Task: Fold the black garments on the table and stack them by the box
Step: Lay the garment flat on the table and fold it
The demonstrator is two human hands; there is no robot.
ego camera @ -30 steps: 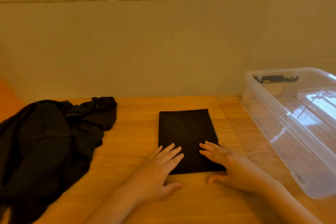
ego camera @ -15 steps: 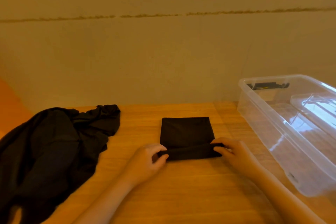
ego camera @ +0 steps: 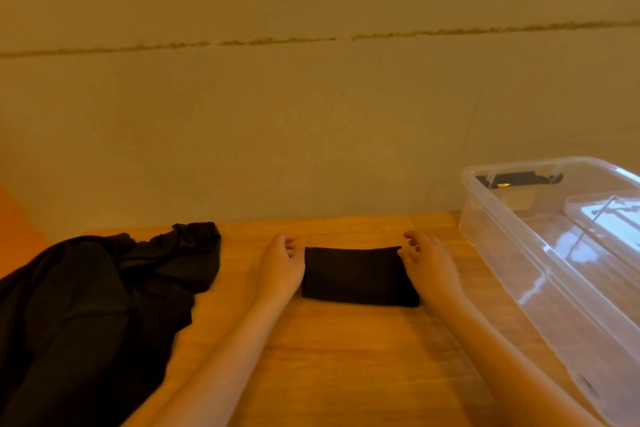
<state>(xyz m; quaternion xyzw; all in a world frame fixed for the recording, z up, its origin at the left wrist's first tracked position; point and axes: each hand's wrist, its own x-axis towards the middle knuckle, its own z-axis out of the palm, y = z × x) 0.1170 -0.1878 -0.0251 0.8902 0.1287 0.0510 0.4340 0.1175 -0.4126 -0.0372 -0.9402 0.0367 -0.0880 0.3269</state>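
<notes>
Head view, left hand: the left hand (ego camera: 281, 269) sits at the left end of the folded black garment (ego camera: 358, 277), fingers curled at its far left corner; they seem to pinch the top edge there, though the fingertips are partly hidden.
Right hand: the right hand (ego camera: 429, 265) mirrors it at the right end, fingers bent at the far right corner and touching the cloth; whether they actually pinch the edge I cannot tell for sure, but they look closed on it.
Folded garment: a flat, dark rectangle, wider than deep, lying on the wooden table (ego camera: 346, 374) between the two hands, its near edge straight and free of both hands.
Position: it lies about mid-table, near the left wall of the clear plastic box (ego camera: 540, 291) but apart from it, with a strip of bare wood between them.
Box: open-topped, see-through, running along the right side of the table; a black clip (ego camera: 519, 179) shows at its far end.
Loose pile: a heap of crumpled black cloth (ego camera: 93, 305) covers the left part of the table, well apart from the folded piece and just beside the left forearm.
Backdrop: a plain wall (ego camera: 311, 114) stands right behind the table.
</notes>
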